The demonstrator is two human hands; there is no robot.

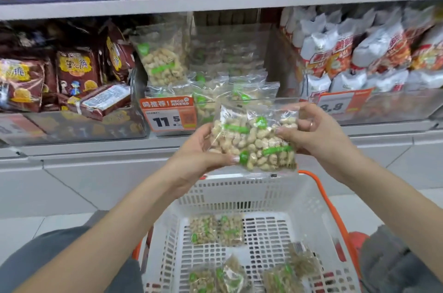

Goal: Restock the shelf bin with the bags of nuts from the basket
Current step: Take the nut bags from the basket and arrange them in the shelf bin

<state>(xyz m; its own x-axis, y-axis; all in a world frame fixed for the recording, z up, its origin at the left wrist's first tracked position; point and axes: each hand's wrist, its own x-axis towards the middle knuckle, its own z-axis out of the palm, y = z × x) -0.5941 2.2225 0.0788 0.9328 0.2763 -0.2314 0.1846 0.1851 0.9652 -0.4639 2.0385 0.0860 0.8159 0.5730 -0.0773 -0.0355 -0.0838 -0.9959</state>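
Clear nut bag point(254, 141), green labels, pale kernels; left hand point(199, 153), right hand point(316, 129) fingers pinching sides.

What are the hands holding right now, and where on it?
Both hold one clear bag of nuts above the basket: the left hand grips its left edge, the right hand its right edge.

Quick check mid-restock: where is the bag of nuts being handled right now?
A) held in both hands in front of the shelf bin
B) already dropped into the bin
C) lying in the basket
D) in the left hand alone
A: the left hand and right hand grip the bag of nuts by its sides, above the basket and in front of the shelf bin.
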